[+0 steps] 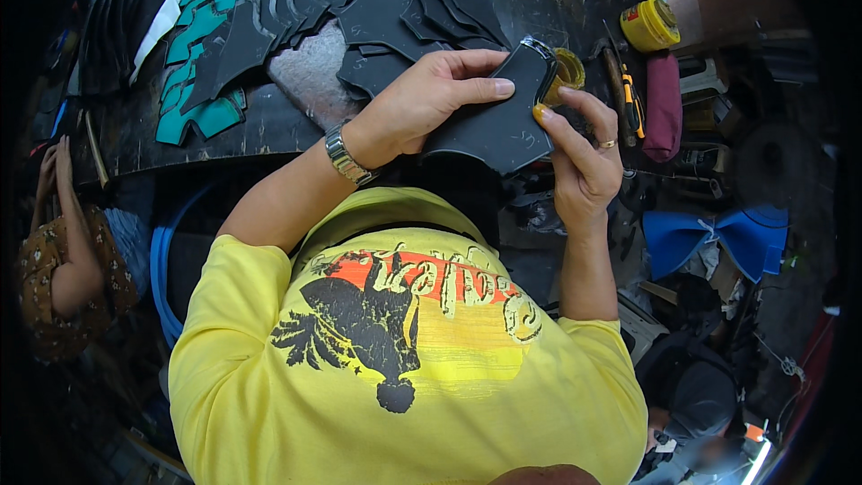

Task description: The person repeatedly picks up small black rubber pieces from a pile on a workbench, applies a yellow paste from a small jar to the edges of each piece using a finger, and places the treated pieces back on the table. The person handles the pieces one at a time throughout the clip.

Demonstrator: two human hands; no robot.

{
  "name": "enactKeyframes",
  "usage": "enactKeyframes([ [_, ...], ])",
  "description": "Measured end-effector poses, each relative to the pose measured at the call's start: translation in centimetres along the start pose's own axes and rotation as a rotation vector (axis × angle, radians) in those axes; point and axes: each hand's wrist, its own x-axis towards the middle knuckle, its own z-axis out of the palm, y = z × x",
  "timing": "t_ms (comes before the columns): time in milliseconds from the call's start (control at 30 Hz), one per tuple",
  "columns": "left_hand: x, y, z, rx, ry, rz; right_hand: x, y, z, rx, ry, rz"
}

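My left hand [426, 99] lies over a black cut sheet piece [503, 130], thumb pressed flat on its top face. A metal watch is on that wrist. My right hand [579, 157] grips the same piece from the right side, its glue-stained index fingertip on the piece's edge, a ring on one finger. The piece's upper end curls up with a glossy rim, just in front of a small open pot of yellow glue [567, 72] on the dark worktable [269, 130]. I wear a yellow printed T-shirt.
Several black cut pieces [386, 9] and teal ones [202, 45] lie fanned over the table. A yellow tin [650, 25], an orange-handled tool [631, 99] and a maroon cloth [663, 108] sit at the right. Blue sheets [718, 238] lie lower right. Another person [63, 260] sits at the left.
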Motion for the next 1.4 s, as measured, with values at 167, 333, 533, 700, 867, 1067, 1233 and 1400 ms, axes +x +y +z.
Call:
enactKeyframes([
  [167,0.1,0.0,-0.1,-0.053,0.009,-0.029,-0.9,-0.4,-0.6,0.041,0.019,0.020],
  [333,0.9,-0.1,-0.5,-0.081,0.127,0.095,-2.0,-1.1,-0.8,0.181,0.146,0.059],
  [533,2.0,-0.9,0.4,-0.054,0.166,0.322,-2.0,-2.9,2.2,0.683,0.083,0.433],
  [700,1.4,-1.0,0.5,-0.035,0.081,0.239,-0.5,-3.1,2.2,0.806,0.161,0.624],
  [867,0.0,-0.8,-0.1,0.238,0.055,0.018,0.7,-2.3,1.5,0.897,0.238,0.720],
  [1067,0.2,0.4,0.2,0.291,0.089,0.082,-0.2,-1.0,0.8,0.764,0.211,0.687],
  [1233,4.0,6.1,-1.2,0.472,0.171,0.361,-2.3,3.9,-0.8,0.395,0.325,0.503],
  [1400,13.1,9.2,-2.3,0.572,0.216,0.291,-4.5,8.9,0.0,0.409,0.481,0.561],
])
